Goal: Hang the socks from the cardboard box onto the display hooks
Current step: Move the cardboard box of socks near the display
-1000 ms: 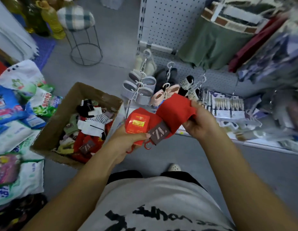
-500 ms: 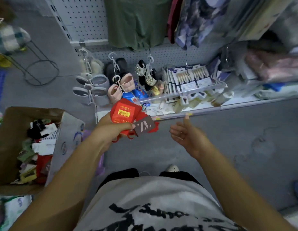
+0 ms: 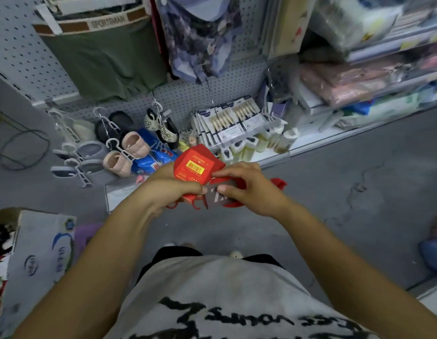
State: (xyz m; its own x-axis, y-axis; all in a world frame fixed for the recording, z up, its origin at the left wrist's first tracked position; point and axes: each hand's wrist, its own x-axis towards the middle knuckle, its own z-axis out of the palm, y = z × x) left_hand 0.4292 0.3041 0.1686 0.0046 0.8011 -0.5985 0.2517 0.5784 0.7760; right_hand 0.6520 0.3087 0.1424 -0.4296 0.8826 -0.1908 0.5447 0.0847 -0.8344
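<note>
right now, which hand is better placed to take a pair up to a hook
Likely the right hand: it pinches the grey tag, while the left hand grips the red socks.

A shop is shown, viewed from the aisle. A white perforated pegboard panel [image 3: 21, 57] is fitted as the back wall, and goods are hung from it on thin metal hooks [image 3: 210, 94]: olive-green underwear with a "SPORTSMAN" waistband [image 3: 107, 59], a blue flowered garment [image 3: 200, 40] and small pink shoes clipped to white plastic hangers [image 3: 129, 152]. Identical carded packs of cream-coloured items [image 3: 229, 123] are lined up on a low white shelf [image 3: 315, 140]. Wrapped pink textiles [image 3: 347, 81] are stacked on the shelving at the right. A yellow barcode label is carried by the red pack of socks [image 3: 195, 167], and more stock is kept in a brown cardboard box [image 3: 4, 212] on the grey concrete floor [image 3: 334, 192].
</note>
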